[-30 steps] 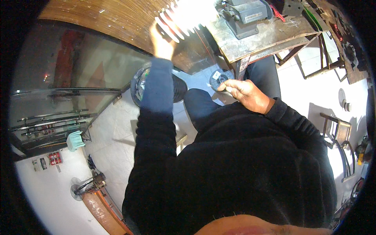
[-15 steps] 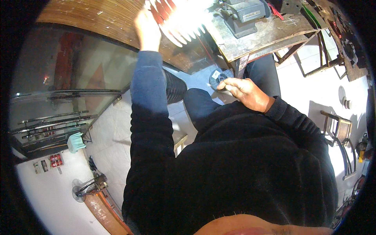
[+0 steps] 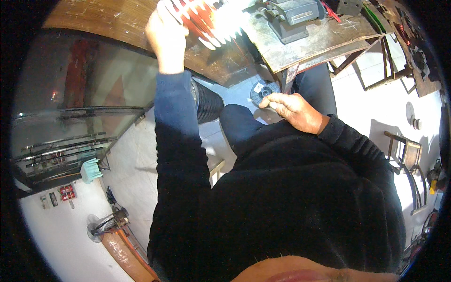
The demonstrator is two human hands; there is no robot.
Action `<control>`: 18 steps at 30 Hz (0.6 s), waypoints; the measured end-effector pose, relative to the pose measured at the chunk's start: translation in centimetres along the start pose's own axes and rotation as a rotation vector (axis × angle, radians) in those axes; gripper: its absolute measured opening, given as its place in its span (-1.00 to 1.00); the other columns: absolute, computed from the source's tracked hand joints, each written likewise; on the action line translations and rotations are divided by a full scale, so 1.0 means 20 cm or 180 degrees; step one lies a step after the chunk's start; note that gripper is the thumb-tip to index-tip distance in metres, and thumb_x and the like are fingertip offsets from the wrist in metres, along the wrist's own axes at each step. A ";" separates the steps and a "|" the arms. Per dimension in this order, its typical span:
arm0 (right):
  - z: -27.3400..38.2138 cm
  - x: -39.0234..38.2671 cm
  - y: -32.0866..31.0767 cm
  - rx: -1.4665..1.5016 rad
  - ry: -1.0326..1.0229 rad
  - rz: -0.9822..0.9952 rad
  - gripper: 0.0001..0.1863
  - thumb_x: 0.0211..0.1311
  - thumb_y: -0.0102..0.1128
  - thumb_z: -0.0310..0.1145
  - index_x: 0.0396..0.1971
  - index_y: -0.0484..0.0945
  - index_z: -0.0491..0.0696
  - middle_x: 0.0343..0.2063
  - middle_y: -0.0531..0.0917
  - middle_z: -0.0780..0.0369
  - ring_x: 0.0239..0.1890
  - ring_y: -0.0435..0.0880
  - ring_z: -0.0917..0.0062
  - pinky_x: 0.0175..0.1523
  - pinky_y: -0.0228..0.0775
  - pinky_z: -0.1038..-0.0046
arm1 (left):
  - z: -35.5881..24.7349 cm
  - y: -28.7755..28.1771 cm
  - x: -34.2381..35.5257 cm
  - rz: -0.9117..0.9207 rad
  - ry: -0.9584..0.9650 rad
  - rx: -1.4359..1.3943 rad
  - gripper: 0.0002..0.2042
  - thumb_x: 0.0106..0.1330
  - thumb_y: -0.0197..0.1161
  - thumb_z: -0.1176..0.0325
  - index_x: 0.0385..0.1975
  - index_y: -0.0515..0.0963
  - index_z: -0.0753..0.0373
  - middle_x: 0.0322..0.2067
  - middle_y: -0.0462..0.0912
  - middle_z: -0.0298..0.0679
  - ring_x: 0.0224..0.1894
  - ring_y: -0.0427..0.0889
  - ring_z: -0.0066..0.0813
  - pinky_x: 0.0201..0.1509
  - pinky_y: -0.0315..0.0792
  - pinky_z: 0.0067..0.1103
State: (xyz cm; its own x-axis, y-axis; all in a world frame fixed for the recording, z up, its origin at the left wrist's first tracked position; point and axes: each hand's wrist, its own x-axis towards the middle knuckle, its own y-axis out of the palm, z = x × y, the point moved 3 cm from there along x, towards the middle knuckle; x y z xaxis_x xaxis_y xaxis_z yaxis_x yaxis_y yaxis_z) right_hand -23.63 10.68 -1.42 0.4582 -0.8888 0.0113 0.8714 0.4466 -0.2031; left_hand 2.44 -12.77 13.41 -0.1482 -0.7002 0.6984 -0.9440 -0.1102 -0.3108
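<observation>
In bright glare on the wooden bench (image 3: 98, 19) sits a rounded winding of red wire (image 3: 199, 21) with white strips sticking out round its edge. My left hand (image 3: 168, 40) is at its left side, fingers bent over the edge and gripping it; glare washes out the fingertips. My right hand (image 3: 298, 113) hangs low in front of my body, thumb and fingers pinched together. Whatever lies in the pinch is too small to make out. Just beyond those fingers is a dark blue round spool (image 3: 257, 96) with a pale label. A thin reddish line runs down from the bench towards it.
A grey metal vise-like tool (image 3: 291, 23) stands on a worn table (image 3: 324, 47) to the right, with red-handled pliers beside it. A glass-fronted cabinet (image 3: 84, 84) is on the left. A stool (image 3: 406, 155) and a fan (image 3: 96, 228) stand farther off.
My left hand has shifted left and slightly nearer, and more of the red winding shows beside it. The right hand has hardly moved; the spool beyond it appears slightly turned.
</observation>
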 end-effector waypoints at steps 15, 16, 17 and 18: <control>0.00 0.00 0.00 0.0066 -0.0109 -0.0083 -0.78 0.68 0.10 -0.35 0.11 0.68 0.01 -0.52 0.45 0.28 -0.43 0.43 0.58 -0.25 0.40 0.43 | -0.13 0.04 -0.32 -0.0517 -0.0614 -0.0498 -0.74 0.63 0.12 0.34 -0.34 0.57 0.32 -0.44 0.66 -0.35 -0.44 0.59 -0.62 -0.51 0.39 -0.59; 0.00 0.00 0.00 0.0022 -0.0233 -0.0142 -0.78 0.68 0.10 -0.34 0.11 0.68 0.01 -0.51 0.47 0.28 -0.42 0.44 0.57 -0.25 0.41 0.42 | -0.09 0.03 -0.19 -0.0512 -0.0469 -0.0201 -0.72 0.64 0.11 0.27 -0.29 0.59 0.31 -0.40 0.68 -0.33 -0.41 0.62 -0.54 -0.40 0.48 -0.55; 0.00 0.00 0.01 -0.0023 -0.0356 -0.0192 -0.78 0.69 0.09 -0.34 0.11 0.68 0.00 -0.51 0.48 0.27 -0.42 0.45 0.57 -0.25 0.42 0.41 | -0.02 0.02 -0.09 -0.0476 -0.0582 -0.0241 -0.70 0.66 0.11 0.20 -0.24 0.60 0.30 -0.37 0.71 -0.31 -0.37 0.66 -0.46 -0.29 0.56 -0.51; -0.01 0.00 0.01 -0.0010 -0.0295 -0.0175 -0.77 0.69 0.09 -0.34 0.11 0.68 0.00 -0.49 0.50 0.26 -0.41 0.46 0.57 -0.23 0.43 0.41 | 0.03 0.06 0.02 -0.0511 -0.0023 -0.0028 -0.87 0.53 0.15 0.43 -0.20 0.61 0.34 -0.32 0.71 -0.22 -0.40 0.63 -0.43 -0.38 0.52 -0.52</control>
State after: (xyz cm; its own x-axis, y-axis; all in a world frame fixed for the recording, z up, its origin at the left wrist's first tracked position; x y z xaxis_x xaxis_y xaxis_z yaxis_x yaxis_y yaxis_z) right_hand -23.44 10.69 -1.58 0.4239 -0.8986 0.1129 0.8952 0.3969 -0.2027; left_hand 1.43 -13.66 12.93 0.0070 -0.6792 0.7339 -0.9580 -0.2151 -0.1899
